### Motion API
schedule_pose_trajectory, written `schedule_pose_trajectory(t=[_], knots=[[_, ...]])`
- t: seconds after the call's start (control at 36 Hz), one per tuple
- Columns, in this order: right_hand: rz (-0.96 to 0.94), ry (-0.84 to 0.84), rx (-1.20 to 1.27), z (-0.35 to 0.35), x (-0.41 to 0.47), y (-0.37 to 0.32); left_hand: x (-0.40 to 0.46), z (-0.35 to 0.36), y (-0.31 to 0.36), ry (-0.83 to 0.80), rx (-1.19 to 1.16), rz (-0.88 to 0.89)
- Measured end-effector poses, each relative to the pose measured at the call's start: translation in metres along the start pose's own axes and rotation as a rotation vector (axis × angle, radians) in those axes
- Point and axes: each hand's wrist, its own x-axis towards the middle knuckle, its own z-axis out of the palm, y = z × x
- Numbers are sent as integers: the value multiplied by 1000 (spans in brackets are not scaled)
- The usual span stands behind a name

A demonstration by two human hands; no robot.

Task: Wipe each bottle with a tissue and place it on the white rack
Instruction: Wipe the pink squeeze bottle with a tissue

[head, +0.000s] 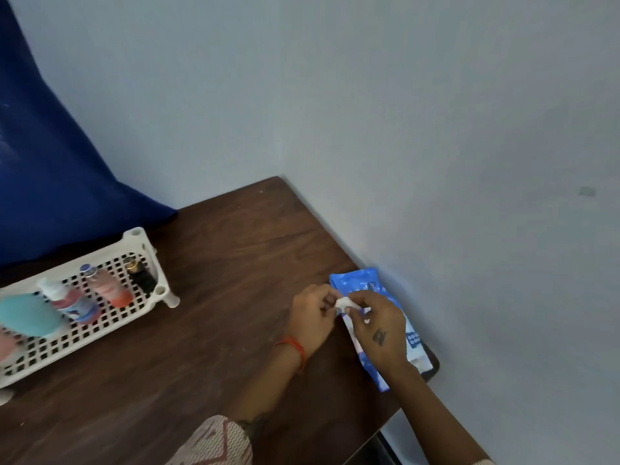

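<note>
Both hands, left hand (pixel 310 315) and right hand (pixel 380 325), pinch a small white tissue (pixel 345 303) over the blue plastic tissue pack (pixel 360 285) at four o'clock on the dark wooden surface (pixel 235 263); the white lattice plastic rack (pixel 100 327) at nine o'clock carries a teal bottle (pixel 28 315), red bottle (pixel 72 302), orange bottle (pixel 109 286) and black bottle (pixel 142 276).

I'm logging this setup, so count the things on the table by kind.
Bottles on the white rack: 5, at (cut off)
Racks: 1
Blue tissue packs: 1
Tissues, pinched by both hands: 1
Total: 8
</note>
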Motion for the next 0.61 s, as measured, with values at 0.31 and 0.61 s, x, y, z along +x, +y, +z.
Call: schedule_pose_trajectory(t=[0.31, 0.61], knots=[[46, -13, -274, -12, -5, 44, 13, 52, 11, -168, 135, -50], [-29, 119, -97, -16, 14, 18, 8, 30, 18, -3, 149, 110]])
